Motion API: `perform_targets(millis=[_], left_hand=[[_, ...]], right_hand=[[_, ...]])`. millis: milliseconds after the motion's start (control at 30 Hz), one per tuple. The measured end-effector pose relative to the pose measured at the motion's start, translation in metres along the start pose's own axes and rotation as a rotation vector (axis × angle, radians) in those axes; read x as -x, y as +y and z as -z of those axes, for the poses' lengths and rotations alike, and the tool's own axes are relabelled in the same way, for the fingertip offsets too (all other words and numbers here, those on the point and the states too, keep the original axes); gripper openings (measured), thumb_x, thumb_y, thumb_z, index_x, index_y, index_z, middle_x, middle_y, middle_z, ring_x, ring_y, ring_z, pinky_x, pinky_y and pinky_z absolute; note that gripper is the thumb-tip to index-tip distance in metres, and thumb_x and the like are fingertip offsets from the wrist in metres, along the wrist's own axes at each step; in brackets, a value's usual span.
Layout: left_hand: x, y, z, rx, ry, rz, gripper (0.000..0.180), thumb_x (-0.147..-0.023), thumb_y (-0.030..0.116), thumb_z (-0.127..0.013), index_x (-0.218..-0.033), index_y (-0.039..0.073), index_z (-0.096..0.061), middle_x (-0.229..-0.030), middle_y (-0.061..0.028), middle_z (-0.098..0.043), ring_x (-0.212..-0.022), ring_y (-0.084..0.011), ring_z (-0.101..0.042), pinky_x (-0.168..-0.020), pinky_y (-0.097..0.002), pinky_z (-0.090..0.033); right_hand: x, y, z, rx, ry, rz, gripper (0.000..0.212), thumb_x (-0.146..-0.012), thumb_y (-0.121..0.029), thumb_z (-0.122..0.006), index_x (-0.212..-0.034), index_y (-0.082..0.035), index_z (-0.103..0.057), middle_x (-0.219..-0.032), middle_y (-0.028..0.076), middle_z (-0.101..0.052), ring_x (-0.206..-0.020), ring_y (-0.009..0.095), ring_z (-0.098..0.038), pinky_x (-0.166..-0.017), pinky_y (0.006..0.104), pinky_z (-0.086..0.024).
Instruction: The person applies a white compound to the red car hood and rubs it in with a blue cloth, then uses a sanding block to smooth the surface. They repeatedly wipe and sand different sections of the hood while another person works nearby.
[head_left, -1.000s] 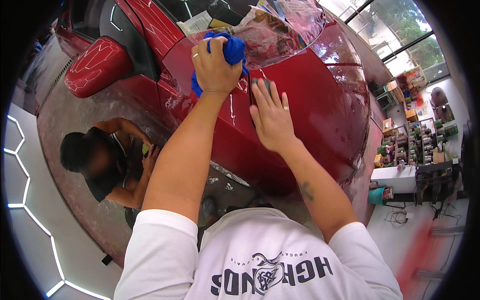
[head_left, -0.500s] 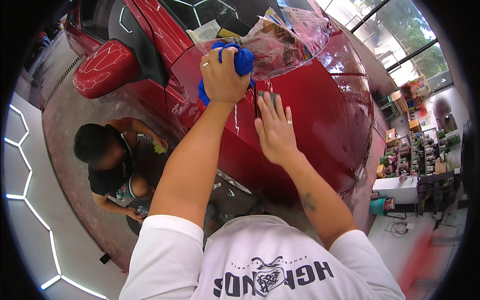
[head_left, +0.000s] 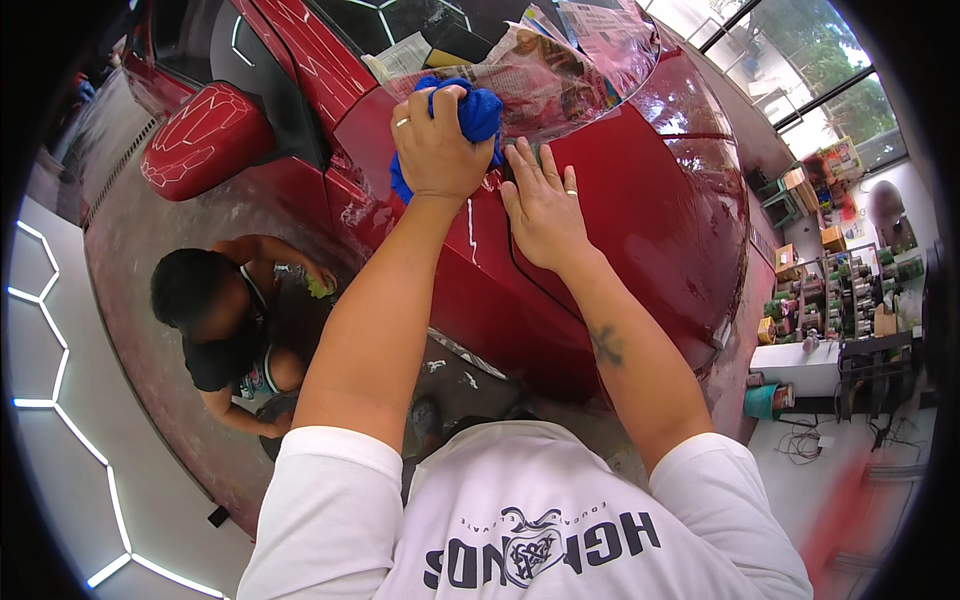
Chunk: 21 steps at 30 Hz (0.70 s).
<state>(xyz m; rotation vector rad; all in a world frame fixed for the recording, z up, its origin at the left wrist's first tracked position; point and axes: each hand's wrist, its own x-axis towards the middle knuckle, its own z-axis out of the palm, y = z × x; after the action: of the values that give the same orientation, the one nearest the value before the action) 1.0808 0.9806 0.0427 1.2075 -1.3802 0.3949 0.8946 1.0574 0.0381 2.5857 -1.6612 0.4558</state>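
A bunched blue cloth (head_left: 478,115) is gripped in my left hand (head_left: 440,150), which wears a ring and rests over the rear edge of the red car's bonnet (head_left: 620,210). Just to its right lies my right hand (head_left: 545,205), flat on the bonnet with fingers stretched out and slightly apart. A small dark green piece, perhaps an abrasive pad (head_left: 546,158), shows between and under those fingers; most of it is hidden. Whitish runs mark the red paint (head_left: 472,235) below the cloth.
Newspaper and clear film (head_left: 545,80) cover the windscreen's base. A red side mirror (head_left: 210,140) juts out at left. A co-worker (head_left: 220,320) crouches beside the car, a yellow-green cloth (head_left: 320,284) in one hand. Shelves of cans (head_left: 835,300) stand at far right.
My right hand has slid up the bonnet towards the windscreen, with the dark green piece under its fingers. My left hand and the blue cloth have shifted slightly up and left.
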Motion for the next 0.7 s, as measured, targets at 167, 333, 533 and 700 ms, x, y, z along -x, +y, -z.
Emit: perform_targets(millis=[167,333,533,700], left_hand=[[0.002,-0.003,0.005,-0.055,0.014,-0.001,0.057,-0.077,0.028,-0.096,-0.125,0.014,-0.068,-0.122,-0.0144,-0.068,-0.116,-0.0414,-0.065,-0.102,-0.0543,-0.051],[0.005,0.003,-0.003,-0.019,-0.029,0.003,0.054,-0.078,0.028,-0.095,-0.123,0.013,-0.069,-0.121,-0.0144,-0.068,-0.116,-0.0416,-0.065,-0.103,-0.053,-0.051],[0.007,0.004,0.001,-0.034,-0.018,-0.003,0.055,-0.079,0.028,-0.095,-0.124,0.013,-0.068,-0.122,-0.0133,-0.068,-0.116,-0.0412,-0.065,-0.104,-0.0535,-0.051],[0.003,0.002,0.001,-0.057,-0.026,0.0,0.057,-0.077,0.026,-0.095,-0.126,0.013,-0.067,-0.121,-0.0131,-0.068,-0.116,-0.0411,-0.065,-0.103,-0.0535,-0.051]], right_hand=[[0.067,-0.013,0.005,-0.008,-0.044,0.057,0.062,-0.121,-0.038,-0.044,-0.174,-0.005,-0.04,-0.184,0.019,-0.036,-0.17,0.049,-0.028,-0.134,0.0716,-0.024],[-0.012,0.003,0.005,-0.024,-0.063,-0.028,0.067,-0.121,-0.041,-0.044,-0.177,-0.007,-0.037,-0.187,0.018,-0.03,-0.171,0.05,-0.026,-0.135,0.0726,-0.019],[0.035,-0.008,0.006,-0.015,-0.019,0.03,0.064,-0.121,-0.039,-0.044,-0.174,-0.003,-0.04,-0.185,0.019,-0.032,-0.17,0.049,-0.029,-0.134,0.0718,-0.022],[0.028,-0.011,0.0,-0.044,0.041,0.029,0.064,-0.119,-0.036,-0.049,-0.174,-0.004,-0.04,-0.184,0.019,-0.035,-0.17,0.048,-0.03,-0.134,0.072,-0.023]])
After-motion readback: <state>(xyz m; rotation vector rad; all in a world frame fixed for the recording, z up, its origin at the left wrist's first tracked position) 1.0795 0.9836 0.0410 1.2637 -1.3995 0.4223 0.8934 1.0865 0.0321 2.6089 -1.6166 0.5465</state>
